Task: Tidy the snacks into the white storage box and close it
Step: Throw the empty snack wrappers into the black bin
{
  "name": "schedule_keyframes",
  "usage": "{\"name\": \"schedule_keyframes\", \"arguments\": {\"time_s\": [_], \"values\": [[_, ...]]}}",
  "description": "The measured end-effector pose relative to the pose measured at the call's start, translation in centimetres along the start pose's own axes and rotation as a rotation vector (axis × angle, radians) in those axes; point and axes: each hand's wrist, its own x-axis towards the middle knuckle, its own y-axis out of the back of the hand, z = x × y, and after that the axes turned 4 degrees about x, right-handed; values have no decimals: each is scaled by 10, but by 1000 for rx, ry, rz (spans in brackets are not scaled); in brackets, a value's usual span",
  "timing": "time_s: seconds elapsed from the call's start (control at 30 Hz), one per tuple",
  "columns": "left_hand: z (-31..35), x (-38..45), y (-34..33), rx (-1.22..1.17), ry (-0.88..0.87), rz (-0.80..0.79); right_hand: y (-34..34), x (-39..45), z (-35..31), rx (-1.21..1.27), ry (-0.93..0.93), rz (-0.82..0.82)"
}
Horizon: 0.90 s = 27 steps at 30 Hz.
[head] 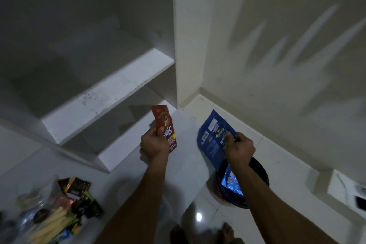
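My left hand (153,143) grips a red snack packet (165,125) upright above a white surface (190,164). My right hand (239,149) grips a blue snack packet (213,138), held above a round black bin (259,172) on the floor. A pile of mixed snack packets (59,210) lies at the lower left. I cannot tell whether that white surface is the storage box.
White shelves (111,93) rise at the left, with a white pillar (190,45) and wall behind. A blue glowing item (230,182) lies inside the bin. A white ledge with a socket (348,190) sits at the right. My feet (227,232) stand on the glossy tile floor.
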Motion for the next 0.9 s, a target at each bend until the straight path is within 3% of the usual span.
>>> {"name": "schedule_keyframes", "arguments": {"time_s": [0.2, 0.47, 0.7, 0.9], "values": [[50, -88, -48, 0, -247, -78, 103, 63, 13, 41, 52, 172], [61, -188, -113, 122, -367, -221, 176, 102, 62, -33, 18, 213], [-2, -268, -169, 241, -367, -327, 222, 98, 150, -144, -165, 67], [-57, -270, -208, 481, -275, -372, 210, 96, 206, -203, -323, 25]]}}
